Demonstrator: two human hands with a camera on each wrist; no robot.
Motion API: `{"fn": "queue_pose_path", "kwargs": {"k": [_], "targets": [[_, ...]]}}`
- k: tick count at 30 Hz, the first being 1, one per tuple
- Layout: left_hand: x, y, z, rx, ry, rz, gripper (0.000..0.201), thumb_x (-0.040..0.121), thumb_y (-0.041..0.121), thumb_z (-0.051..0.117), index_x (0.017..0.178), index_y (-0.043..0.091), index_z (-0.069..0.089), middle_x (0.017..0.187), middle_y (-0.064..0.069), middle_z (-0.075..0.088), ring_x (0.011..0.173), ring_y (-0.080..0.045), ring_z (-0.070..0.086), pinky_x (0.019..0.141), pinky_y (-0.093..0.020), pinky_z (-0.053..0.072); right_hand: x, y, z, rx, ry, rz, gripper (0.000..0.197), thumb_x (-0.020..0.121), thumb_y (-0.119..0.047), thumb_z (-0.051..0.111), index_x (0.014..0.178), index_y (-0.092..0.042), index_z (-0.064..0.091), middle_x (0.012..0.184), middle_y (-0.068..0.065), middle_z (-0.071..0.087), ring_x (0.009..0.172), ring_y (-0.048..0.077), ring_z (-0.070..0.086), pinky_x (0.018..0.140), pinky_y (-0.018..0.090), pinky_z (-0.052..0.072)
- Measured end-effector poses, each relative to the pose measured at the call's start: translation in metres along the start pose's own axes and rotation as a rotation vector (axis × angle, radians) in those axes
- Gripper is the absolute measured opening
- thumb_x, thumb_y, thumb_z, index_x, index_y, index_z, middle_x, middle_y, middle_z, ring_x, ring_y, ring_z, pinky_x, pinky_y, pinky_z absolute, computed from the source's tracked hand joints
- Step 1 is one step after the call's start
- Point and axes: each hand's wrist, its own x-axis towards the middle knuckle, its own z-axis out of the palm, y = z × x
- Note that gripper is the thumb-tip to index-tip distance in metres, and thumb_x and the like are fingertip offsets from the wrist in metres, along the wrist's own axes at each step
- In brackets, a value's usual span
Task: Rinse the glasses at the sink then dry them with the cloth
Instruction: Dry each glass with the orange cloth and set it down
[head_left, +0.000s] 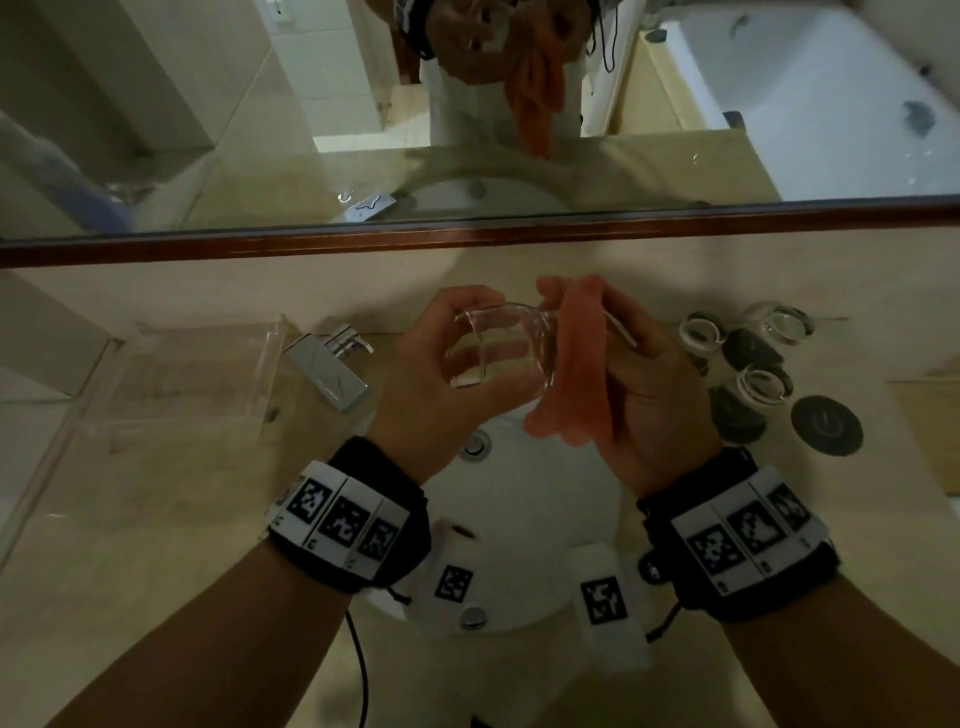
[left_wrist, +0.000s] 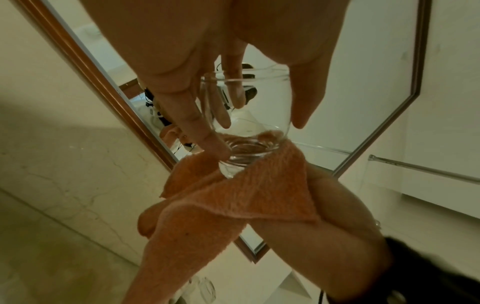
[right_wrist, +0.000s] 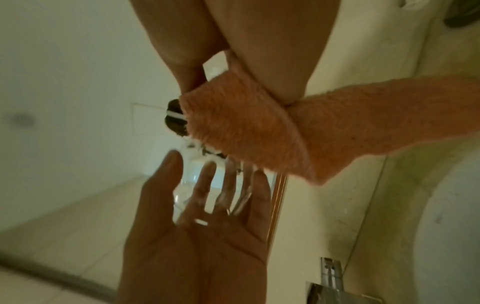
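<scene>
A clear glass (head_left: 493, 353) is held on its side above the sink (head_left: 524, 525), gripped by my left hand (head_left: 431, 369). In the left wrist view its fingers (left_wrist: 182, 98) and thumb wrap the glass (left_wrist: 246, 111). My right hand (head_left: 654, 410) holds an orange cloth (head_left: 576, 364) pressed against the base of the glass. The cloth (left_wrist: 249, 189) cups the glass bottom in the left wrist view. In the right wrist view the cloth (right_wrist: 249, 127) is folded over my right fingers, with the glass (right_wrist: 207, 191) lying in my left palm (right_wrist: 197, 246).
Several more glasses (head_left: 753, 384) and dark round coasters (head_left: 826, 426) lie on the counter to the right of the sink. A chrome tap (head_left: 332, 364) and a clear plastic tray (head_left: 182, 384) stand to the left. A mirror (head_left: 467, 156) runs along the back.
</scene>
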Motion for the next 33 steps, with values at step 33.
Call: {"fn": "queue_pose_path", "kwargs": {"k": [33], "targets": [[-0.020,0.019,0.020,0.208,-0.122,-0.045,0.059,0.073,0.023,0.087,0.120,0.015,0.053,0.116,-0.003,0.065,0.093,-0.021,0.074,0.076,-0.044,0.064,-0.038,-0.007,0.000,-0.186,-0.044,0.016,0.046,0.106,-0.037,0.037,0.143,-0.011,0.048,0.137,0.016,0.060,0.106,0.029,0.070,0.087,0.055,0.058]]}}
